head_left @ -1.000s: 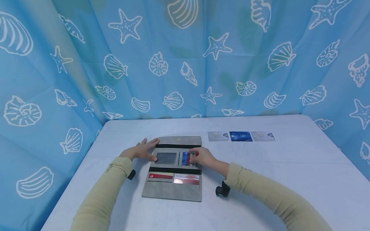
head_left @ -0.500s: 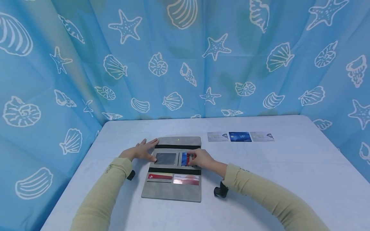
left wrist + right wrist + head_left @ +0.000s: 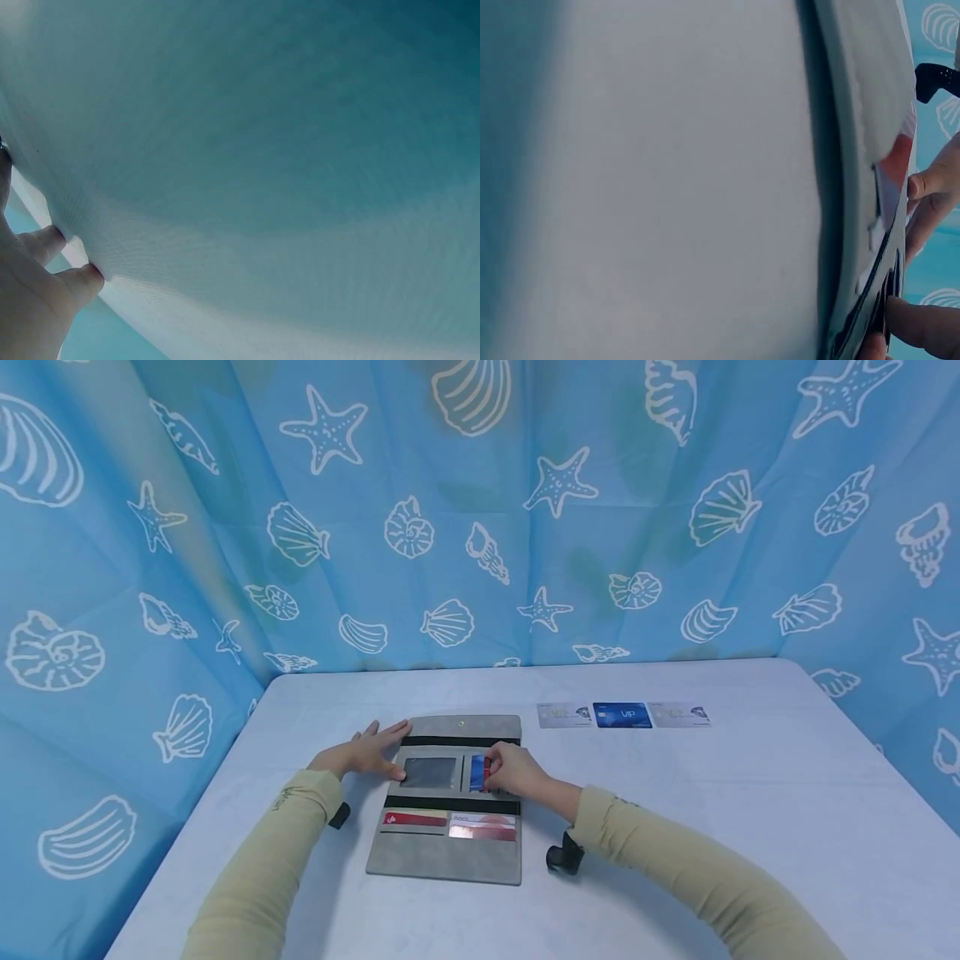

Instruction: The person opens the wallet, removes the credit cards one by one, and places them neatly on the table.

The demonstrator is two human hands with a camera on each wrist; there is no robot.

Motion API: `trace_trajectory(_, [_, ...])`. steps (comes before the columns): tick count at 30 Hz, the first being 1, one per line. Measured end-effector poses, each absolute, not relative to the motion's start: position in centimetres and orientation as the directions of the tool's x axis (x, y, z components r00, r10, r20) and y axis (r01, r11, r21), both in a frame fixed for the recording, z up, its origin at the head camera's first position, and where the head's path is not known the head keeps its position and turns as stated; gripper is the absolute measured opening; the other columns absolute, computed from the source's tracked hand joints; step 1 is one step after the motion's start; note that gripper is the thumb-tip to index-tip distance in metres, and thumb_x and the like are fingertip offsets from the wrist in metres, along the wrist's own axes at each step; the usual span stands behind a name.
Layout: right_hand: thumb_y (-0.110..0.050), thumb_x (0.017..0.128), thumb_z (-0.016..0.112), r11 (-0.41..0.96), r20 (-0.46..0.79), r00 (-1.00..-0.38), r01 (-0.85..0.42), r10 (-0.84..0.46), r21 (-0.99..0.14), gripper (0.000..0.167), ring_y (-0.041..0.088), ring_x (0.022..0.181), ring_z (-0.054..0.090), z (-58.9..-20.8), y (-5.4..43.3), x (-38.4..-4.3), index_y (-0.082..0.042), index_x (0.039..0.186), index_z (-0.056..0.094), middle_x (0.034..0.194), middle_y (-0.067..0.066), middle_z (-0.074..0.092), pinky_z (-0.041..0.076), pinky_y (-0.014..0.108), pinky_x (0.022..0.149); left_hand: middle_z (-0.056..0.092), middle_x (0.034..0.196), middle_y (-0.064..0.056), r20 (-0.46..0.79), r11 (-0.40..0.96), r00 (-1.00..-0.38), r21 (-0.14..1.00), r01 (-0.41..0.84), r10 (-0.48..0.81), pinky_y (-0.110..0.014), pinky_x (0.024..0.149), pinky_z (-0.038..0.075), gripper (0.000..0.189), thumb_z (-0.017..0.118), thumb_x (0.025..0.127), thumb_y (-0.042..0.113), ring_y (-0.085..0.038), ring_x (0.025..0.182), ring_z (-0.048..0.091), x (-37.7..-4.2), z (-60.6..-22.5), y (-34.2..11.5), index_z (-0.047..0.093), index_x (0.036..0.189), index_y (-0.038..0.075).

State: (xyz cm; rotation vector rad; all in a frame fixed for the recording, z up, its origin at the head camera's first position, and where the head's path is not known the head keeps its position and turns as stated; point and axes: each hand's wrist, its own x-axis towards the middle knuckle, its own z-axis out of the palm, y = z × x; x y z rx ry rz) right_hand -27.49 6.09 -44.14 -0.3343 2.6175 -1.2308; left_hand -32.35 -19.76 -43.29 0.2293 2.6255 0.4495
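A grey wallet (image 3: 444, 858) lies unfolded on the table, with dark bands across it. My left hand (image 3: 367, 752) rests spread along its upper left edge, beside a clear window pocket (image 3: 430, 772). Over the upper right slots, my right hand (image 3: 516, 770) pinches a red card (image 3: 487, 767) between thumb and fingers. A blue card (image 3: 477, 774) sits just left of it in the slots. The lower panel holds a red and cream card (image 3: 415, 819) and a white and red card (image 3: 483, 827). In the right wrist view, the thumb (image 3: 922, 326) is at the slots; the card's far part is hidden.
Behind and right of the wallet, a silver card (image 3: 565, 716), a blue VIP card (image 3: 622, 715) and another silver card (image 3: 678, 715) lie in a row on the white table (image 3: 660, 793). A blue shell-print curtain (image 3: 480, 468) surrounds the table's back and sides.
My right hand has shifted slightly left over the slots, and a little less of the red card shows. The left hand and wallet hold their place.
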Motion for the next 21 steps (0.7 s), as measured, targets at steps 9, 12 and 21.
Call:
trace_trajectory(9, [0.003, 0.073, 0.069, 0.596, -0.194, -0.946, 0.002, -0.258, -0.803, 0.041, 0.018, 0.078, 0.057, -43.75, 5.90, -27.83, 0.004, 0.112, 0.054, 0.092, 0.012, 0.062, 0.051, 0.029, 0.070, 0.008, 0.154, -0.009, -0.419, 0.934, -0.877, 0.347, 0.087, 0.238, -0.064, 0.106, -0.002, 0.096, 0.072, 0.074, 0.042, -0.041, 0.138, -0.009, -32.37, -43.32, -19.89, 0.014, 0.148, 0.022])
trace_trajectory(12, [0.002, 0.074, 0.069, 0.586, -0.212, -0.946, 0.031, -0.244, -0.810, 0.041, 0.019, 0.080, 0.057, -43.77, 5.89, -27.92, 0.003, 0.112, 0.054, 0.093, 0.012, 0.062, 0.051, 0.031, 0.072, 0.007, 0.154, -0.010, -0.422, 0.934, -0.875, 0.347, 0.085, 0.236, -0.064, 0.106, -0.002, 0.096, 0.072, 0.074, 0.042, -0.041, 0.138, -0.009, -32.42, -43.30, -19.87, 0.014, 0.148, 0.022])
trace_trajectory(21, [0.002, 0.076, 0.067, 0.555, -0.207, -0.950, 0.045, -0.232, -0.831, 0.040, 0.016, 0.073, 0.058, -43.84, 6.08, -27.75, 0.002, 0.114, 0.053, 0.083, 0.009, 0.063, 0.051, 0.029, 0.070, 0.007, 0.154, -0.010, -0.427, 0.936, -0.874, 0.343, 0.082, 0.233, -0.066, 0.104, 0.000, 0.096, 0.072, 0.074, 0.044, -0.041, 0.138, -0.009, -32.59, -43.30, -19.85, 0.014, 0.148, 0.022])
